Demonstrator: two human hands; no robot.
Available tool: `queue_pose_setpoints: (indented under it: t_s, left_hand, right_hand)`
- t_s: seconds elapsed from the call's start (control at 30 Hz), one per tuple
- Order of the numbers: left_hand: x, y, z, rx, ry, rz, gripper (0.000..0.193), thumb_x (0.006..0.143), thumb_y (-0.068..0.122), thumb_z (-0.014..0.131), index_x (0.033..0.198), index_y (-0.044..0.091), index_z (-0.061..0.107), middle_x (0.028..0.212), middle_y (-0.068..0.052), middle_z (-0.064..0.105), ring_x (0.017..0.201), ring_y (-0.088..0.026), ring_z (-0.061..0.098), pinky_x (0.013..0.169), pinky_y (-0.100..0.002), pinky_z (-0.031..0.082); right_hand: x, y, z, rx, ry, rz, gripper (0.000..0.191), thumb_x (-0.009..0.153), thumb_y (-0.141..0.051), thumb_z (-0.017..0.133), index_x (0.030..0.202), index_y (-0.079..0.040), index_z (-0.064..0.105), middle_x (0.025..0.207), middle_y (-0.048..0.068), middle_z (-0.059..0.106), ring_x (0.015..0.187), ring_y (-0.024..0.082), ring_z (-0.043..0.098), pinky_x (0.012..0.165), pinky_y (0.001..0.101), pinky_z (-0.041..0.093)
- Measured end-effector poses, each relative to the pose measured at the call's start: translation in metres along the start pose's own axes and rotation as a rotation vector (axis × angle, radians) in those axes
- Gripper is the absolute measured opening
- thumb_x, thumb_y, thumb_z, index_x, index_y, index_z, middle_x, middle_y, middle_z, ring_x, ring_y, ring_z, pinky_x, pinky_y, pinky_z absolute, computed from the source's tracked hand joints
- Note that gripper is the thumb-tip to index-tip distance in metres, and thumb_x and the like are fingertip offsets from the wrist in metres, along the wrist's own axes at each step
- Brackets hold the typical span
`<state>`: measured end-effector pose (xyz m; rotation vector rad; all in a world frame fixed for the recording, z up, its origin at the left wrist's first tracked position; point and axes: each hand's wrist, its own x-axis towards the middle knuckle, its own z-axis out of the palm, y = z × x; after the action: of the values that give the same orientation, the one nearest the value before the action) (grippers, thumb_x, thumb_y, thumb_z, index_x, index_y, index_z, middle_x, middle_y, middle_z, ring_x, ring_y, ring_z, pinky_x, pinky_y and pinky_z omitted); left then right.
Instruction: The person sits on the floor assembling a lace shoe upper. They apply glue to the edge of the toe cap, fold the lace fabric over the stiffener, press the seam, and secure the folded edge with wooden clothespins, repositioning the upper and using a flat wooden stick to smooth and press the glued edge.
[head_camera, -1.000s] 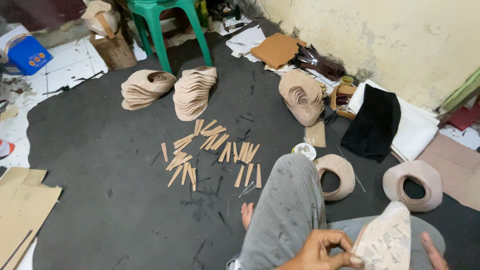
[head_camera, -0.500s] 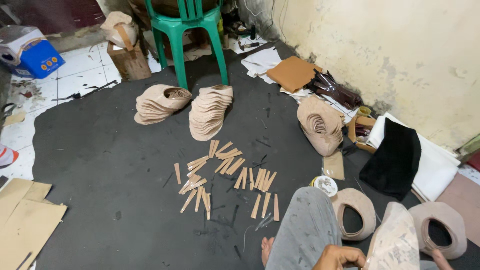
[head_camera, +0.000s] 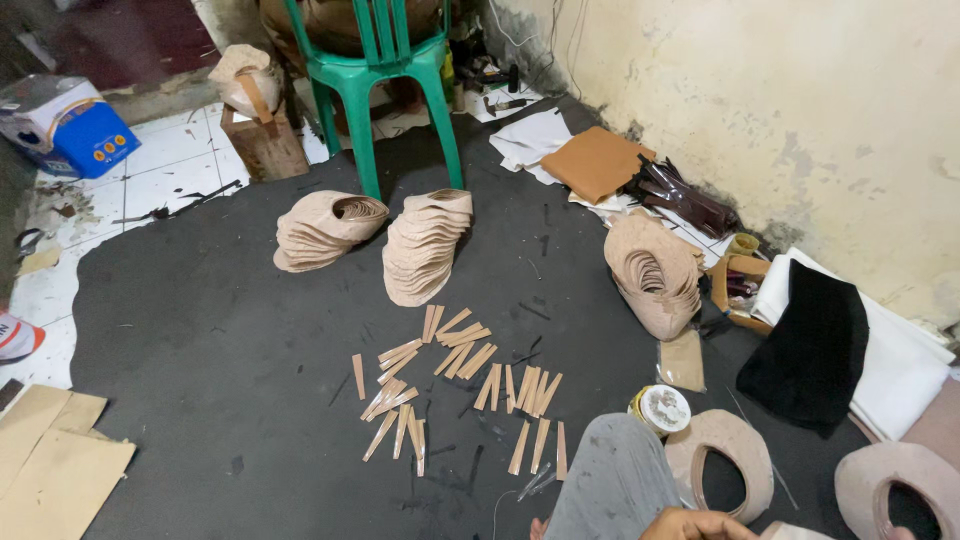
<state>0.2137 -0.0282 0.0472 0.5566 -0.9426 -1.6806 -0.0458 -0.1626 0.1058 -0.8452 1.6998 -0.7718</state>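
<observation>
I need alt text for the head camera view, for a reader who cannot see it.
Seen from above, a hand at the bottom edge rests by a grey-clad knee on a dark mat. Tan strips lie scattered ahead, with stacks of tan cut pieces and a green chair beyond.

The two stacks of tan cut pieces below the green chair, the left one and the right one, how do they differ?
The left stack leans over low and fanned, its hollow top facing right; the right stack stands taller and steeper. The left stack lies clear of the thin strips; the right stack's base nearly reaches them. Both are the same tan colour, nested, on the dark mat.
</observation>
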Motion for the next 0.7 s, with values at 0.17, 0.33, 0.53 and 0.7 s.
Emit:
queue_pose_setpoints:
  t_s: [0.17,0.33,0.53,0.7]
  left_hand:
    - [0.018,0.055,0.027,0.109,0.019,0.057,0.016,0.108,0.001,0.070,0.122,-0.006,0.071,0.106,-0.011,0.073,0.105,-0.014,0.070,0.098,-0.031,0.054]
    - [0.050,0.115,0.075,0.560,-0.220,0.033,0.015,0.107,0.009,0.071,0.112,-0.004,0.075,0.095,-0.016,0.074,0.090,-0.021,0.069,0.084,-0.034,0.054]
    - [0.124,0.093,0.139,0.953,-0.209,0.221,0.020,0.091,0.018,0.077,0.103,0.002,0.075,0.097,-0.015,0.072,0.095,-0.033,0.068,0.089,-0.040,0.053]
    - [0.171,0.051,0.127,1.014,0.252,0.235,0.034,0.092,0.007,0.070,0.125,0.002,0.066,0.129,-0.016,0.067,0.123,-0.031,0.064,0.104,-0.040,0.047]
  right_hand:
    - [0.018,-0.022,-0.001,-0.120,-0.049,-0.030,0.059,0.084,-0.047,0.072,0.138,-0.025,0.060,0.115,0.008,0.063,0.107,0.023,0.066,0.092,0.0436,0.051]
    - [0.008,-0.021,-0.038,-0.596,-0.140,-0.175,0.058,0.083,-0.046,0.077,0.135,-0.026,0.063,0.110,0.005,0.065,0.103,0.020,0.068,0.089,0.0408,0.053]
    - [-0.082,-0.046,-0.092,-1.067,-0.401,-0.377,0.056,0.081,-0.046,0.083,0.131,-0.027,0.067,0.103,0.003,0.067,0.097,0.017,0.071,0.086,0.0374,0.056]
    - [-0.048,-0.084,-0.168,-0.791,0.024,-0.477,0.048,0.074,-0.031,0.086,0.115,-0.010,0.073,0.094,0.004,0.068,0.063,0.017,0.071,0.058,0.0357,0.056]
